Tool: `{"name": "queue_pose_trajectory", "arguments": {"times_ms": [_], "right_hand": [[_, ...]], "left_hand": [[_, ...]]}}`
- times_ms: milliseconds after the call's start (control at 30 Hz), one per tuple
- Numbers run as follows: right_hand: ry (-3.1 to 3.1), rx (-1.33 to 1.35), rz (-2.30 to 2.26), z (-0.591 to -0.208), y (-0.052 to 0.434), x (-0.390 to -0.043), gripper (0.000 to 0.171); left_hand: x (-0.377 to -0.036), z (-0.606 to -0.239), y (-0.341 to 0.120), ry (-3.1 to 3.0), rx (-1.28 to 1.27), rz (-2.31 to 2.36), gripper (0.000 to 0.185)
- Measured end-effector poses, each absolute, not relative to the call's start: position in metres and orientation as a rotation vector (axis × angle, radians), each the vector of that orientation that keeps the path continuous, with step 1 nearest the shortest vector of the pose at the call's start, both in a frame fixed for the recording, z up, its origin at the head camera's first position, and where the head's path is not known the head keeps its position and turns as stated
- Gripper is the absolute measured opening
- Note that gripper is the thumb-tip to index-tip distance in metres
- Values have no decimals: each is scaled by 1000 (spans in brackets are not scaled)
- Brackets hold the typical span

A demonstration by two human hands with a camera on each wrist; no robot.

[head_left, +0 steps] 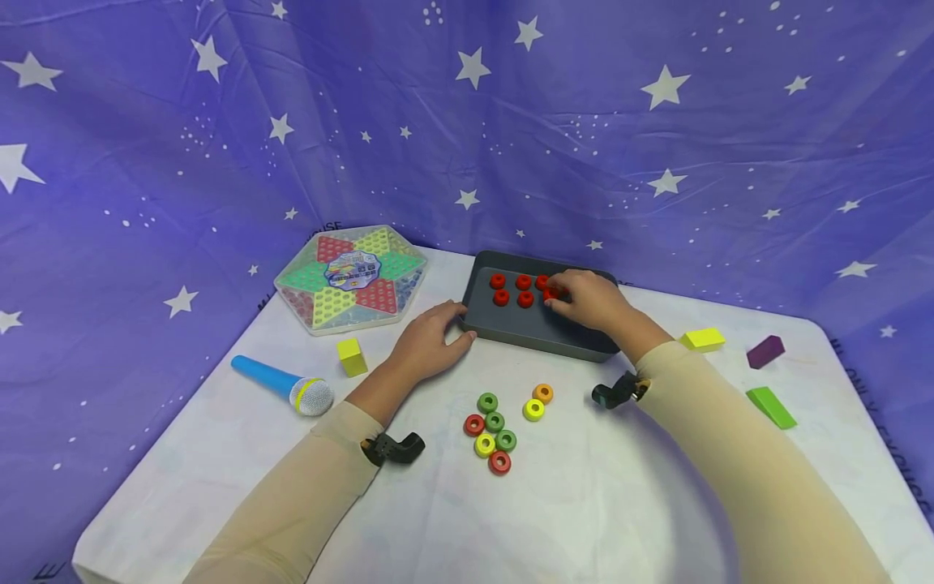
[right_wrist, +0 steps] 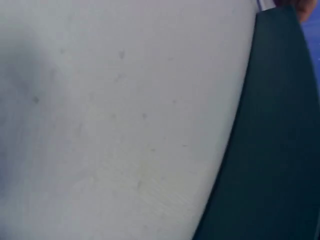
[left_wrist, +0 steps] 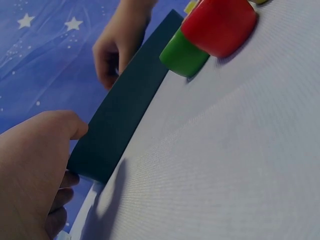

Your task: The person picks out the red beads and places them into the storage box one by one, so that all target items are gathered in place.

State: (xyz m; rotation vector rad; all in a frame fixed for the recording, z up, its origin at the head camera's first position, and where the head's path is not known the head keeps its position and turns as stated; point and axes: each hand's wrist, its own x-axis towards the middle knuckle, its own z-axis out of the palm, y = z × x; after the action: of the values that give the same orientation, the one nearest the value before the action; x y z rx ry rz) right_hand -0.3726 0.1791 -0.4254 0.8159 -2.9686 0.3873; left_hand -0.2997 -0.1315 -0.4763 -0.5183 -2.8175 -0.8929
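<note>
A dark grey tray (head_left: 511, 330) lies at the back of the table, with red ring beads (head_left: 525, 299) set in two rows inside it. My left hand (head_left: 429, 342) holds the tray's front left corner. In the left wrist view, the thumb of that left hand (left_wrist: 37, 165) lies against the tray wall (left_wrist: 120, 110) and the fingers bend round its end. Over the tray, my right hand (head_left: 593, 300) pinches a red ring bead (head_left: 550, 295) at the right end of the front row; its fingers partly cover it. The right wrist view shows only the tray's wall (right_wrist: 270, 125) and tabletop.
Loose green ring beads (head_left: 494, 421), red, yellow and orange ones lie before the tray. Leftward are a boxed checkers game (head_left: 350, 280), a yellow block (head_left: 352, 357) and a toy microphone (head_left: 280, 384). Yellow (head_left: 703, 340), purple (head_left: 765, 351) and green blocks (head_left: 771, 407) lie to the right.
</note>
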Motion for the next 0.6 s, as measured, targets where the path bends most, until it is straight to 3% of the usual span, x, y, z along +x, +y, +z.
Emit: {"name": "queue_pose_trajectory", "arguments": {"times_ms": [367, 600], "right_hand": [[-2998, 797, 323, -440, 178, -371, 48], [-2891, 791, 551, -414, 169, -353, 50]], "left_hand": [[-299, -475, -131, -2833, -536, -901, 53], [-300, -475, -133, -2831, -530, -886, 52]]}}
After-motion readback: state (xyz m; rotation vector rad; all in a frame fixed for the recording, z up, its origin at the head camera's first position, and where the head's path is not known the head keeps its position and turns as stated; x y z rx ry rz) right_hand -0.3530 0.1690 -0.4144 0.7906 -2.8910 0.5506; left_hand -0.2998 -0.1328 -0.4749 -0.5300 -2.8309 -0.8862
